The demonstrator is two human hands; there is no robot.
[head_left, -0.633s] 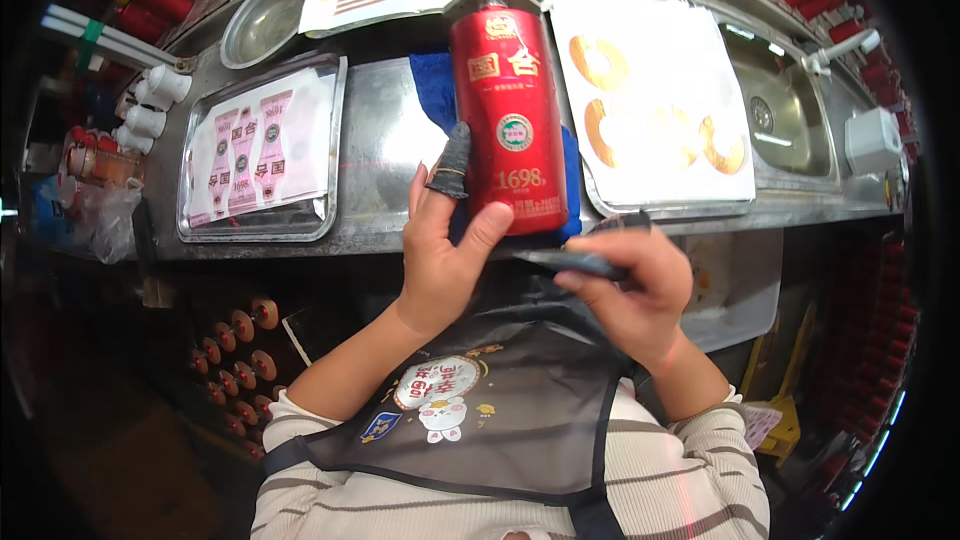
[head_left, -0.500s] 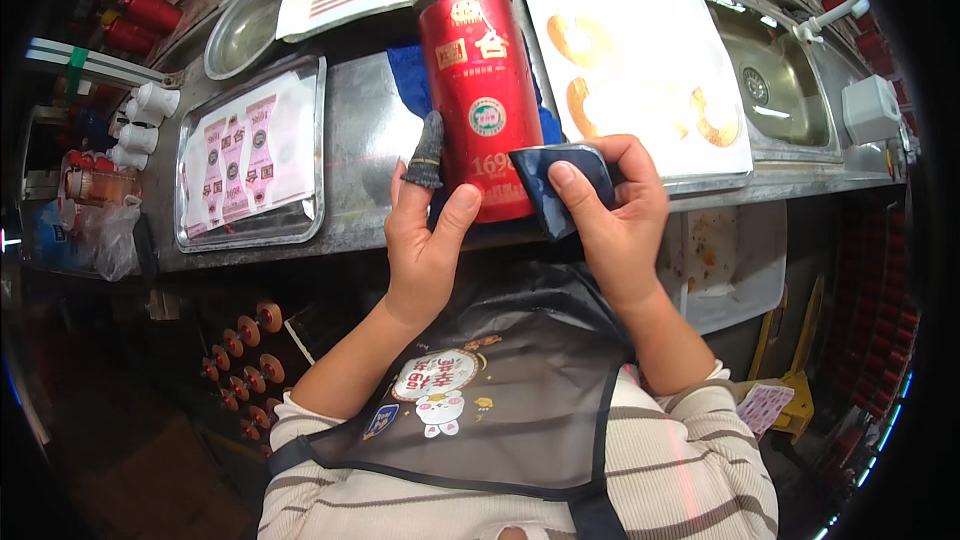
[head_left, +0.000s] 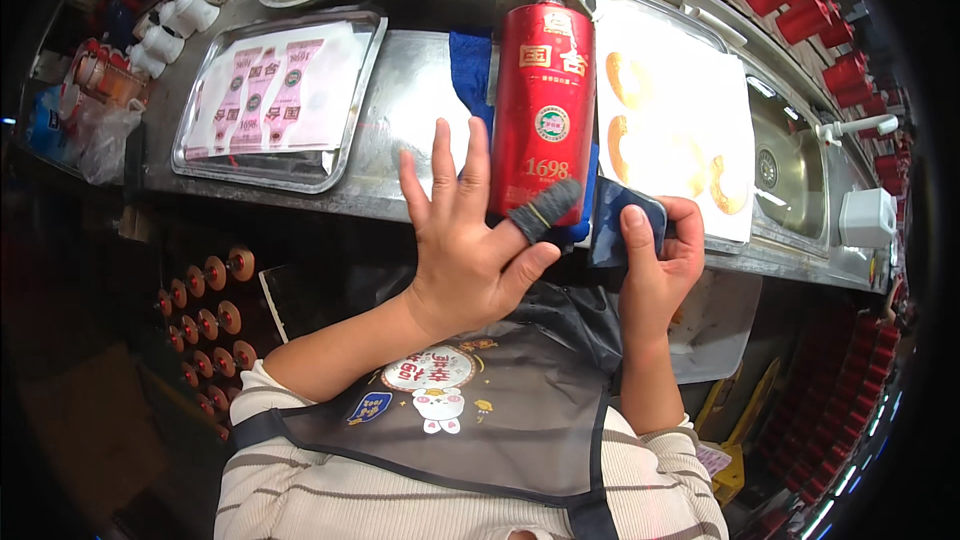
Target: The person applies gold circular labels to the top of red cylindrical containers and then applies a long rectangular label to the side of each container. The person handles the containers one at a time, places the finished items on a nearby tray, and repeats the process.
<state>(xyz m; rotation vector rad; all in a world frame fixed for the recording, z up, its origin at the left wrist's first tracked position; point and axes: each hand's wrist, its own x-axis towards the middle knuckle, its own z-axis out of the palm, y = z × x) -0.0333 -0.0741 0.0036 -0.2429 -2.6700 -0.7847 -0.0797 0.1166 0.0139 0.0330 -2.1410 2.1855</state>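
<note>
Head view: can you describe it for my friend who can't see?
A red bottle on a blue cloth, a person's left hand spread near its lower end, right hand holding a flat dark piece. Left: a tray of pink labels.

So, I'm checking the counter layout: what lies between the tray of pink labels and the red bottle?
In the head view: steel counter, then part of the blue cloth; the left hand, spread, reaches over the near end.
</note>
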